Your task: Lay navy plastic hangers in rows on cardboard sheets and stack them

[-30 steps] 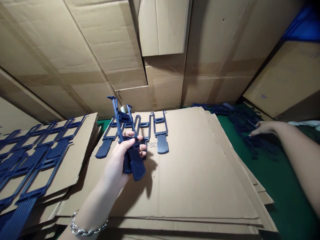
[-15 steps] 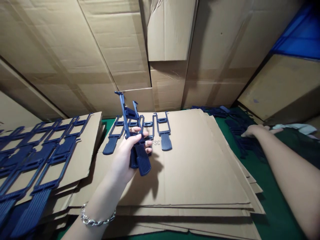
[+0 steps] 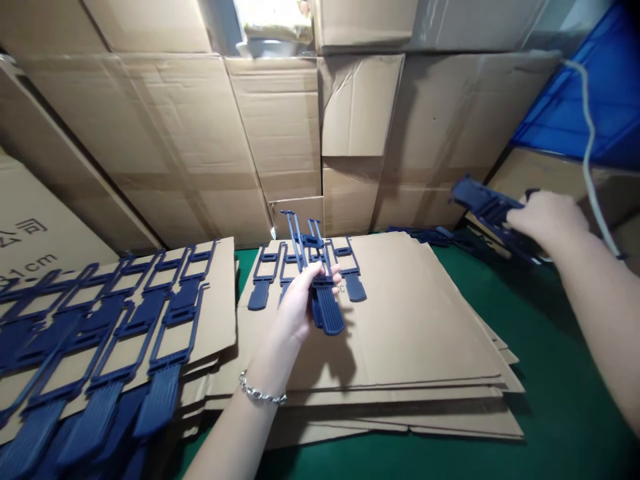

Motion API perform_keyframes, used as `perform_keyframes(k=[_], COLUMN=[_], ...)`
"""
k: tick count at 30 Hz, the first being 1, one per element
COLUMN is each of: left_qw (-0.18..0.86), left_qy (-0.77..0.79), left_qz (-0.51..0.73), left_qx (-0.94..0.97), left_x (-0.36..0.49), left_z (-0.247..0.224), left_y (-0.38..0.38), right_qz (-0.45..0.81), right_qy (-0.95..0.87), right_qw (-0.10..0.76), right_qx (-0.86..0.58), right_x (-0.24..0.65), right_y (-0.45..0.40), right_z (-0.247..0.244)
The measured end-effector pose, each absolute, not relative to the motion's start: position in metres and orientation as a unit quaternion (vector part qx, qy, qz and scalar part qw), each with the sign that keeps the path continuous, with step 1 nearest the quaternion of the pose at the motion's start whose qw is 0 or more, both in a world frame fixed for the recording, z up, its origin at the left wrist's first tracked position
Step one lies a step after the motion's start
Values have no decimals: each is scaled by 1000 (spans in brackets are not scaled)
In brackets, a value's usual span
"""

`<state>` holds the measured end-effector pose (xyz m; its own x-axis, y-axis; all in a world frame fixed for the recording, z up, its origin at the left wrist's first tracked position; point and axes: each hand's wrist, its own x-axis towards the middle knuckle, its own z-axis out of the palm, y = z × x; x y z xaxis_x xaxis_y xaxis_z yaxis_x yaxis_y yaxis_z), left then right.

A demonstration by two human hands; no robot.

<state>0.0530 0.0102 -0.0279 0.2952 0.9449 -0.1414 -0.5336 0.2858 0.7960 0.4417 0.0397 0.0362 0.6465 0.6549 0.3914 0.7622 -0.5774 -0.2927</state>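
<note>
- From here I see brackets at centre: ribbed, satin-looking plastic.
- Sheets, right of centre: smooth, matt cardboard.
- Bracelet, lower centre: shiny metal.

Background: from my remote station I am viewing a wall of brown, tape-banded cardboard cartons. Centre: a paler rectangular cardboard flap is overlapping these cartons. Top: I am making out a brightly lit yellowish package, its details washing out. Left: a tan carton with dark printed characters is showing. Right: a slender white cable is hanging before a deep-blue, plastic-looking panel. Lower right: a dark-green flat tabletop is extending.
</note>
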Motion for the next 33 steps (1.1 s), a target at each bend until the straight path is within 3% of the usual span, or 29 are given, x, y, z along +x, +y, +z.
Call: perform_keyframes(k=[2,4,6,10,12,16,22,28,33], left_qw=[737,730,717,706,709,701,579,693,749], left_qy=[310,322,333,330,326,312,349,256,255], left_qz=[494,478,476,491,482,458,504,498,496], left_qx=[342,368,386,389,399,448,538,454,357], left_x=[49,43,36,28,27,31,39,37,35], left_z=[-29,-29,-28,-26,-26,-29,-30,-23,-20], left_y=[12,15,16,18,19,20,14,8,11], right_qz=[-108,-54,180,488,582,597,503,482,549], right_qy=[-427,-420,-418,-419,-381,-382,-450,-515,-563], right_qw=[275,407,581,575,560,539,561,549,489], right_qx=[-855,-809,-675,-505,-450,-455,-479,-449,-378], right_x=[402,353,301,215,187,157,146,150,166], right_y=[29,20,14,14,19,33,36,13,2], right_z=[58,65,54,3,-18,-38,-38,-17,-7])
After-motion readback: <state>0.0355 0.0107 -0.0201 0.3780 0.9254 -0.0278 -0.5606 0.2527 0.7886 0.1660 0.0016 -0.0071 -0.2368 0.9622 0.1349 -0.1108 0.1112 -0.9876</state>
